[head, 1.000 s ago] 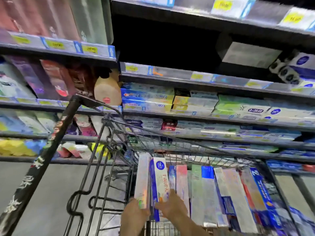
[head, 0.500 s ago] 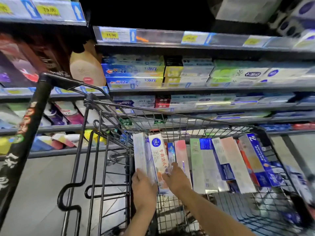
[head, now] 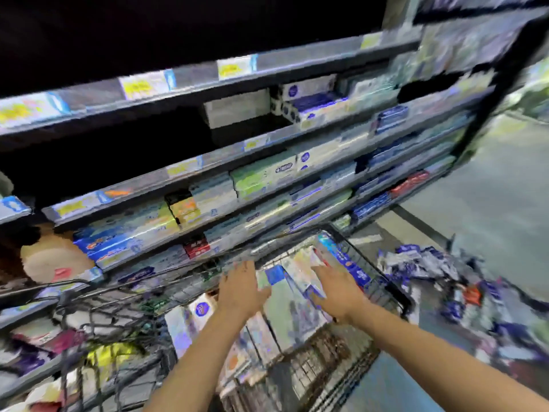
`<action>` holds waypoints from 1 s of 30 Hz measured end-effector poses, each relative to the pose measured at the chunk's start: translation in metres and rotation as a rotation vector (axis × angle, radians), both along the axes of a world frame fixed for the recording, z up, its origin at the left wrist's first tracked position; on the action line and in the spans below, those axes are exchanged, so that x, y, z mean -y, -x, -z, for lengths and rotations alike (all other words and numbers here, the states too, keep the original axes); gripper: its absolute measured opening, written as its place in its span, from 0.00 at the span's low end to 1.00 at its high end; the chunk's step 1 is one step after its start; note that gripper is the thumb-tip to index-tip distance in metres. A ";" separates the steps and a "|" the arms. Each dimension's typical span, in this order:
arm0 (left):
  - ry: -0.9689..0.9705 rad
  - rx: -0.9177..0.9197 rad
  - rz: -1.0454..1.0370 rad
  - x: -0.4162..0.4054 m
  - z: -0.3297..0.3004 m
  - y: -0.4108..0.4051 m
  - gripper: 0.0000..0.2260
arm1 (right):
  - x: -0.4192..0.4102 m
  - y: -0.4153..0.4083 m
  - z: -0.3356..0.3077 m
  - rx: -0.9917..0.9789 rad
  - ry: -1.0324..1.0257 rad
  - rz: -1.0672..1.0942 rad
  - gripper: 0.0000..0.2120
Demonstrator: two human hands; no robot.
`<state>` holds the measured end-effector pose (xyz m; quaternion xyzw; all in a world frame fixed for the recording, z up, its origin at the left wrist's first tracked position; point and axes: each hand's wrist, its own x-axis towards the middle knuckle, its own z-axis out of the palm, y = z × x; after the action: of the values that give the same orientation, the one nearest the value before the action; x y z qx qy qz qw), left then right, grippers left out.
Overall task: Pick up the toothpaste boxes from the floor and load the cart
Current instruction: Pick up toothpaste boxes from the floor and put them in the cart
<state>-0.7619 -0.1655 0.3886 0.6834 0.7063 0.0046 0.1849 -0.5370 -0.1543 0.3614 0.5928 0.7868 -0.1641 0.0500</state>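
Both hands [head: 289, 288] now off the upright toothpaste boxes [head: 285, 304], fingers spread.

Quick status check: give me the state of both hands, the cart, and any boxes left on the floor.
left hand: open, above the cart's boxes
right hand: open, above the cart's boxes
cart: partly loaded, boxes standing on end
floor boxes: heaped right of the cart, not yet picked up

You will find no text legible: the yellow price tags [head: 139, 84] on the shelf edges and the printing on the toothpaste boxes [head: 285, 281] are blurred beyond reading.
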 end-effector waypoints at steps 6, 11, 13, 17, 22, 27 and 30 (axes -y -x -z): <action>-0.012 0.011 0.282 -0.041 -0.021 -0.156 0.31 | 0.022 -0.178 -0.019 -0.002 0.010 0.304 0.35; 0.055 0.054 0.490 -0.046 -0.011 -0.326 0.31 | 0.076 -0.342 -0.016 0.050 0.055 0.537 0.36; 0.083 0.066 0.553 -0.041 -0.003 -0.389 0.29 | 0.103 -0.399 -0.016 0.065 0.081 0.618 0.36; 0.163 0.099 0.676 -0.019 0.018 -0.487 0.29 | 0.151 -0.486 -0.010 0.106 0.172 0.778 0.35; 0.280 0.081 0.727 -0.019 0.048 -0.547 0.32 | 0.172 -0.553 0.013 0.019 0.283 0.945 0.38; 0.418 0.100 0.670 -0.054 0.072 -0.576 0.31 | 0.153 -0.587 0.047 -0.033 0.383 0.999 0.37; 0.488 0.046 0.646 -0.085 0.080 -0.594 0.30 | 0.127 -0.600 0.061 -0.034 0.435 0.980 0.37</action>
<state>-0.1675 -0.0810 0.3085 0.8059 0.4314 -0.2061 0.3492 0.0627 -0.2814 0.3003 0.8640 0.3664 -0.3369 0.0763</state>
